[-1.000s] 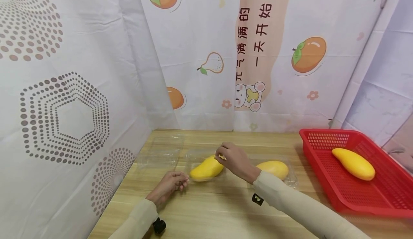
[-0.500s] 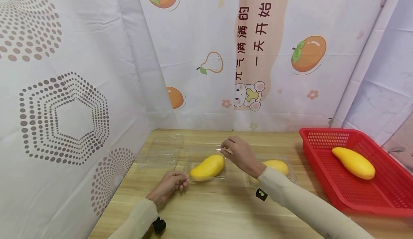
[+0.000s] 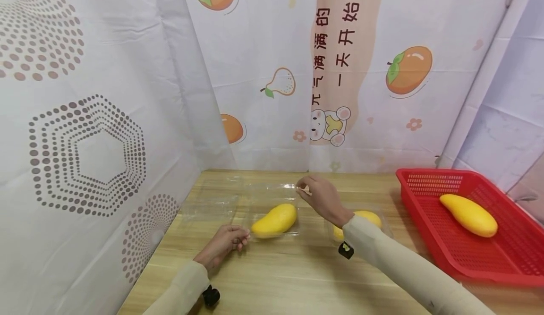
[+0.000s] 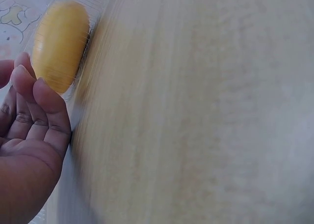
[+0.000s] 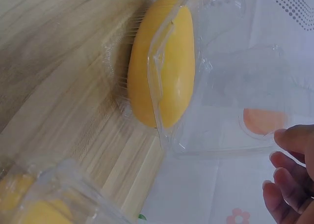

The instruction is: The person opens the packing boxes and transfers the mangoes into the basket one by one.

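Note:
A clear plastic clamshell box [image 3: 276, 234] holds a yellow mango [image 3: 275, 219]; its transparent lid [image 5: 230, 106] stands raised at the back. My left hand [image 3: 225, 245] is at the box's left front corner, thumb and fingertips pinching its edge; in the left wrist view the fingers [image 4: 49, 98] are curled beside the box. My right hand [image 3: 320, 199] is at the lid's right edge, and the right wrist view has the thumb [image 5: 294, 137] on the lid's corner with the fingers bent below. Exactly how much plastic lies between the fingers is hard to see.
Another clear box with a mango [image 3: 369, 218] sits under the right forearm. An open clear box [image 3: 208, 208] lies at the back left. A red basket [image 3: 437, 253] with one mango [image 3: 469, 215] stands on the right. Patterned curtains [image 3: 259, 159] hang behind the wooden table [image 3: 272, 277].
My right hand has moved up and back to the right, and the lid has swung up off the mango with it. The left hand has stayed at the box's corner.

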`<state>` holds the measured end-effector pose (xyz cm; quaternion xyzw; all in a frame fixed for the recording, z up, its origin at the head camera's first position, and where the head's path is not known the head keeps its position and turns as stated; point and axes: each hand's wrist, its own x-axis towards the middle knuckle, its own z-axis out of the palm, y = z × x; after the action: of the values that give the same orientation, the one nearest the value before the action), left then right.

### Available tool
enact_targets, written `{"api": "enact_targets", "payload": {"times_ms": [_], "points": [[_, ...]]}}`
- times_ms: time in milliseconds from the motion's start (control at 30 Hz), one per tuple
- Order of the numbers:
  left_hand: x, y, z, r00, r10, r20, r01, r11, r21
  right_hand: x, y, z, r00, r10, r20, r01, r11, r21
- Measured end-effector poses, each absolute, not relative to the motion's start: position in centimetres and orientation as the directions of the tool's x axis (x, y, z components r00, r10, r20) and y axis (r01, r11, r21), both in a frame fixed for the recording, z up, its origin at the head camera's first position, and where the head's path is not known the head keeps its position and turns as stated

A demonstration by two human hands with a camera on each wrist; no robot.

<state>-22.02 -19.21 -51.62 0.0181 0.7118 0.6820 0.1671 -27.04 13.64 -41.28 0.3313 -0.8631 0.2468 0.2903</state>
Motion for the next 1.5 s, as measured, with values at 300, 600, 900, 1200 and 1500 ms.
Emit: {"api": "enact_targets", "payload": {"times_ms": [300,600,900,1200,1500], "points": [[-21.9,-19.3,-51.7,-0.943,0.261,-0.208,-0.201,0.056,0.978,-28.4,13.7,-41.4,-0.730,-0.377,0.570,-0.631,0.693,-0.350],[-22.0,-19.3,-51.7,-0.940,0.267,-0.214,-0.207,0.054,0.977,-29.7,13.6,-42.2,-0.797,-0.293,0.529,-0.562,0.680,-0.471],[-22.0,-19.3,-51.6,-0.939,0.272,-0.211,-0.205,0.051,0.977,-30.7,13.1,-42.8,-0.850,-0.221,0.478,-0.491,0.661,-0.568],[-22.0,-19.3,-51.6,-0.939,0.272,-0.209,-0.204,0.049,0.978,-31.6,12.8,-43.4,-0.880,-0.190,0.435,-0.443,0.657,-0.610],[-21.9,-19.4,-51.6,-0.941,0.269,-0.205,-0.197,0.056,0.979,-32.1,12.7,-44.6,-0.896,-0.178,0.408,-0.419,0.646,-0.638]]}}
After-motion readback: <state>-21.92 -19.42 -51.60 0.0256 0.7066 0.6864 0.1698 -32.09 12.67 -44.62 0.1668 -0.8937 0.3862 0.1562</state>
